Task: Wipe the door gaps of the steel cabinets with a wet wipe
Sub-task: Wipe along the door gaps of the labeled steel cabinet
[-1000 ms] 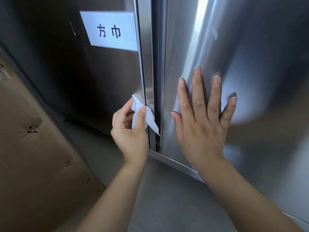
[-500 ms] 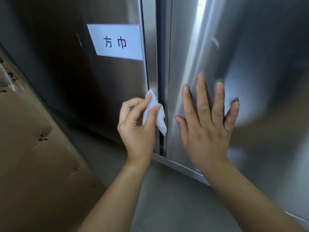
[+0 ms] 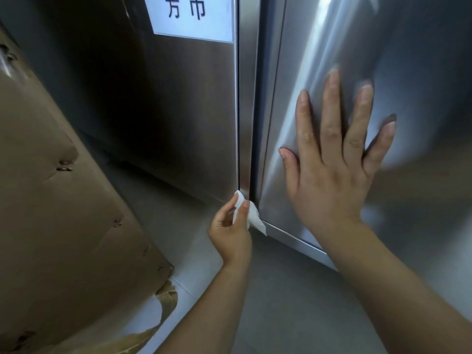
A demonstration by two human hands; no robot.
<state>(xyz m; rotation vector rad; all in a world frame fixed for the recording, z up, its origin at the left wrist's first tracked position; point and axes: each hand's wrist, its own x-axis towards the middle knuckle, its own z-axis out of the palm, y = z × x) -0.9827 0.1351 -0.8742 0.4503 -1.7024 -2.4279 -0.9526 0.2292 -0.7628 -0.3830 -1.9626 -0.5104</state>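
Our left hand (image 3: pixel 229 236) pinches a crumpled white wet wipe (image 3: pixel 255 221) at the foot of the narrow door gap (image 3: pixel 256 123). At its three o'clock, our right hand (image 3: pixel 332 169) lies spread flat on the brushed steel cabinet door (image 3: pixel 319 60).

single head-worn wide-angle view, facing forward and down, close against the steel cabinet doors (image 3: pixel 178 123)

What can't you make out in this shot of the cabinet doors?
Head view:
Label: top cut off by the upper edge.
Gap: inside lost in shadow.
Wipe: middle hidden behind the left hand's fingers.
Right hand's fingertips: blurred.
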